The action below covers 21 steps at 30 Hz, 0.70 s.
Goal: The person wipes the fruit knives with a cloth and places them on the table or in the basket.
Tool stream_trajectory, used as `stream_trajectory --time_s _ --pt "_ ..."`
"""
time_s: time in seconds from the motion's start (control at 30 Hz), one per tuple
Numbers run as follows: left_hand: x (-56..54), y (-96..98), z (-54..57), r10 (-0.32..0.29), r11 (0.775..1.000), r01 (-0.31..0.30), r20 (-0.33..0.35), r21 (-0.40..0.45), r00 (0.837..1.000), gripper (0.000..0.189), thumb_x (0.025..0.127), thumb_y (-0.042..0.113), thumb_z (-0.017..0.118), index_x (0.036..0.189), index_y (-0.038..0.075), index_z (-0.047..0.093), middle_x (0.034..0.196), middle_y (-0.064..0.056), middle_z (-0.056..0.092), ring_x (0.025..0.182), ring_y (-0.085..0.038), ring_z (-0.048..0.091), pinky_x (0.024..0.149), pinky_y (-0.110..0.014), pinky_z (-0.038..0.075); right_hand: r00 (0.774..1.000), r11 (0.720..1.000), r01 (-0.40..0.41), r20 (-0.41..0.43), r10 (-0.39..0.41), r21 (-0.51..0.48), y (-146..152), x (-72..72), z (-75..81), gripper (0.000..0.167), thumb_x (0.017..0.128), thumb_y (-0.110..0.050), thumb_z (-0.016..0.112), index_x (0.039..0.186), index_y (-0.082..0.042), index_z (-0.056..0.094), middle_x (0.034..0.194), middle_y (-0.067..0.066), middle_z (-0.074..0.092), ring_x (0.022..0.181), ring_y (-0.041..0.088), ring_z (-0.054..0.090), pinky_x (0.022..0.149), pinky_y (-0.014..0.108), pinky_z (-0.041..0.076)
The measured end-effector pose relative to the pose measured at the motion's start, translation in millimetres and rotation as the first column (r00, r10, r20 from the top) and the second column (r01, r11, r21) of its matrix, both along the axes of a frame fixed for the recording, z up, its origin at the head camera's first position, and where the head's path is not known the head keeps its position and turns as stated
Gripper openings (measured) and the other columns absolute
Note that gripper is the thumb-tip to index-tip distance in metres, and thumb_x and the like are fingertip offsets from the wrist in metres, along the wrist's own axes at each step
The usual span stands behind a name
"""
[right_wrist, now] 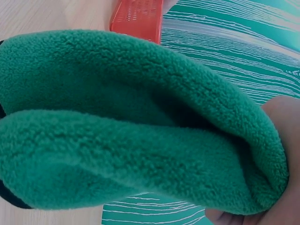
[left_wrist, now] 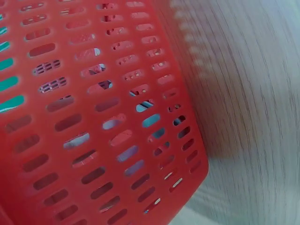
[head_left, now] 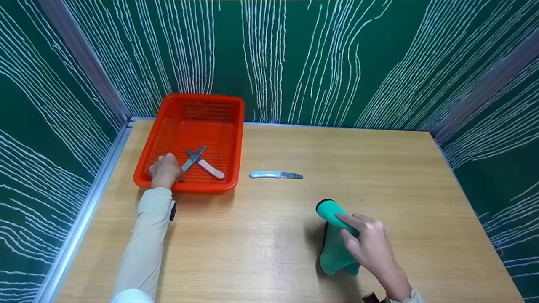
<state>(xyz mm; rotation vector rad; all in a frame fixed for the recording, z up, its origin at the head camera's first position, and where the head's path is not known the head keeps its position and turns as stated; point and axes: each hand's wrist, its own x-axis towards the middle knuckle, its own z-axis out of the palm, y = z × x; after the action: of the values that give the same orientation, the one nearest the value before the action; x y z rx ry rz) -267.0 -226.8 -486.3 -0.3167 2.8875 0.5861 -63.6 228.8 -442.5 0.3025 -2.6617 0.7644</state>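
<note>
Inside the red basket (head_left: 229, 185), at its near left corner, my left hand (head_left: 165, 168) grips the end of a pale green-handled knife (head_left: 188, 164). That knife's blade crosses over a pink-handled knife (head_left: 211, 169) lying on the basket floor. The basket wall (left_wrist: 140, 112) hides the left hand in the left wrist view. A folded green fleecy cloth (head_left: 337, 248) with black edging is held up over the table by my right hand (head_left: 372, 244). Its fold fills most of the right wrist view, covering part of the hand. A light blue-handled knife (head_left: 266, 174) lies between the two hands, nearer the back.
The wooden table (head_left: 379, 164) is enclosed by dark green panels (head_left: 227, 50) with white wavy lines at the back and sides. Metal edging (head_left: 90, 202) runs along the left side of the table. The basket stands near the back left corner.
</note>
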Motion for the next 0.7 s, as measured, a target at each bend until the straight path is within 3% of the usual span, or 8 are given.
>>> stream_trajectory --time_s 0.17,0.27,0.47,0.57,0.7 --pt "2.0 1.0 3.9 -0.003 0.999 0.005 -0.063 0.042 0.998 0.010 0.081 0.004 0.062 0.071 0.003 0.059 0.068 -0.011 0.054 0.066 -0.031 0.055 0.059 -0.039 0.038 1.000 1.000 -0.005 -0.002 0.005 -0.008 0 0.7 1.1 0.033 0.070 0.008 0.062 0.097 -0.006 0.075 0.055 -0.013 0.027 0.043 0.003 0.027 0.037 0.019 0.026" --pt "4.1 6.0 9.5 0.004 0.994 0.008 -0.116 0.106 0.993 0.006 0.083 0.008 0.065 0.081 0.002 0.063 0.074 -0.012 0.058 0.071 -0.030 0.055 0.063 -0.038 0.041 1.000 1.000 -0.008 -0.002 0.008 -0.013 0 0.9 2.2 0.033 0.071 0.008 0.063 0.098 -0.005 0.075 0.055 -0.012 0.028 0.043 0.003 0.028 0.037 0.019 0.027" --pt "7.3 24.9 24.4 0.019 0.971 0.029 -0.197 0.236 0.980 0.027 0.085 0.012 0.069 0.109 0.002 0.062 0.097 -0.017 0.062 0.085 -0.032 0.055 0.078 -0.044 0.048 1.000 0.999 -0.022 -0.006 0.022 -0.029 2 2.3 3.6 0.033 0.070 0.009 0.063 0.098 -0.004 0.075 0.055 -0.013 0.030 0.042 0.003 0.028 0.036 0.019 0.028" --pt "10.1 37.0 31.6 0.022 0.957 0.053 -0.252 0.286 0.968 0.027 0.086 0.011 0.068 0.112 0.005 0.062 0.105 -0.016 0.062 0.090 -0.031 0.056 0.086 -0.046 0.050 1.000 0.999 -0.027 -0.015 0.026 -0.036 2 3.0 4.3 0.034 0.070 0.010 0.062 0.098 -0.004 0.075 0.055 -0.013 0.029 0.042 0.002 0.027 0.036 0.019 0.027" --pt "18.5 53.6 41.5 0.025 0.938 0.094 -0.335 0.332 0.942 0.026 0.087 0.012 0.067 0.113 0.009 0.063 0.109 -0.013 0.063 0.094 -0.028 0.058 0.087 -0.044 0.051 0.999 0.999 -0.025 -0.029 0.024 -0.040 3 4.2 5.7 0.035 0.069 0.011 0.062 0.097 -0.004 0.075 0.055 -0.013 0.028 0.043 0.002 0.027 0.036 0.019 0.025"
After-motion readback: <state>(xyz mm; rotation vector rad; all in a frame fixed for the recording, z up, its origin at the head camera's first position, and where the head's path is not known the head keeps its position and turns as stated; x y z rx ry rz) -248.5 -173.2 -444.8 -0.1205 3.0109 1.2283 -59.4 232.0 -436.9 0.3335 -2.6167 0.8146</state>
